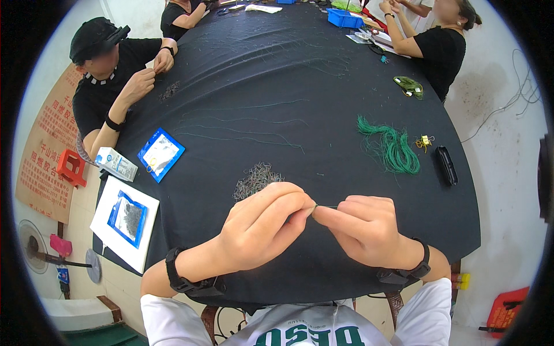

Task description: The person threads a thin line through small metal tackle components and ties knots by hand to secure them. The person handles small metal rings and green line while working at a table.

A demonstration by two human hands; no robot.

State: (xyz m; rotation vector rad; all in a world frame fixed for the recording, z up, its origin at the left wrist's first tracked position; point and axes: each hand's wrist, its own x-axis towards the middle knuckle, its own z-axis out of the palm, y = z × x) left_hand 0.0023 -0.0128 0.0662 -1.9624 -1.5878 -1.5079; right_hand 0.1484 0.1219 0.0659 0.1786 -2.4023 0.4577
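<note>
Above the near part of the black-covered table, my left hand point(268, 225) is closed in a pinch, thumb against fingers. My right hand point(365, 228) is closed too, its index finger reaching to the left fingertips. A short stretch of thin green thread point(328, 206) runs from the left fingertips into the curled right fingers. Whether a small piece sits inside the left pinch is hidden. Just beyond my left hand lies a pile of small dark metal hooks point(258, 180). A bundle of green threads point(392, 149) rests farther off to the right.
Loose thread strands point(248, 137) cross the dark cloth point(323, 167). On the left are a blue-edged packet point(161, 154), a small carton point(117, 164) and a white board point(104, 224) with another packet. A black case point(446, 165) and yellow clip point(425, 141) lie right. Co-workers sit around the table.
</note>
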